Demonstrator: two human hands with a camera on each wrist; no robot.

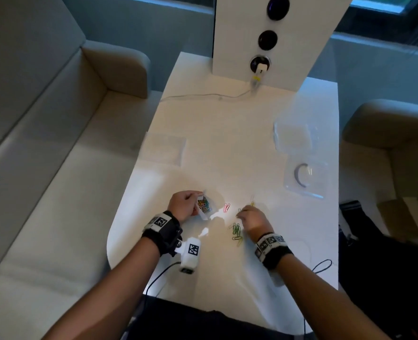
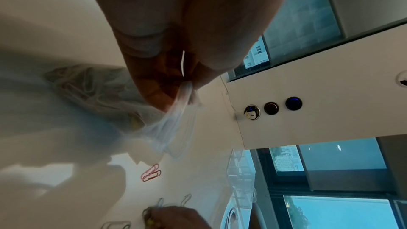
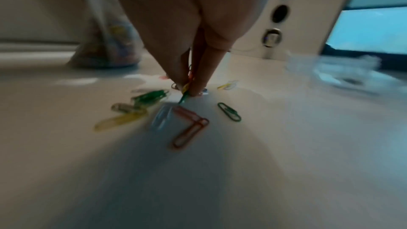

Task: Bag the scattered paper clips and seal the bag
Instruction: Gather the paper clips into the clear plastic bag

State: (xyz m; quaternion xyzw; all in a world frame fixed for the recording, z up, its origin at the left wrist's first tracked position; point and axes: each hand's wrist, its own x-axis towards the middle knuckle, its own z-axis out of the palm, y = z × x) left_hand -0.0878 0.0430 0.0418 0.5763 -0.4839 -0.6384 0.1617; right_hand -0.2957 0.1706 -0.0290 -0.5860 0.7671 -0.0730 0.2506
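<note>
My left hand (image 1: 187, 204) pinches the rim of a small clear bag (image 1: 205, 205) that stands on the white table (image 1: 203, 148) with several coloured clips inside; in the left wrist view the fingers (image 2: 158, 93) grip the bag's mouth (image 2: 176, 121). My right hand (image 1: 248, 218) pinches a few paper clips (image 3: 186, 90) just above the table. Loose clips lie around it: a green bunch (image 1: 236, 231), a pink pair (image 1: 226, 207), a yellow one (image 1: 252, 203). In the right wrist view orange (image 3: 189, 128), yellow (image 3: 120, 121) and green (image 3: 229, 113) clips lie near the fingertips.
Two clear bags lie at the table's right side, one empty (image 1: 293, 136), one with a grey ring (image 1: 306, 179). Another clear bag (image 1: 165, 149) lies at the left edge. A white post with sockets (image 1: 264, 40) and a charger cable (image 1: 203, 95) stand at the back. Sofas flank the table.
</note>
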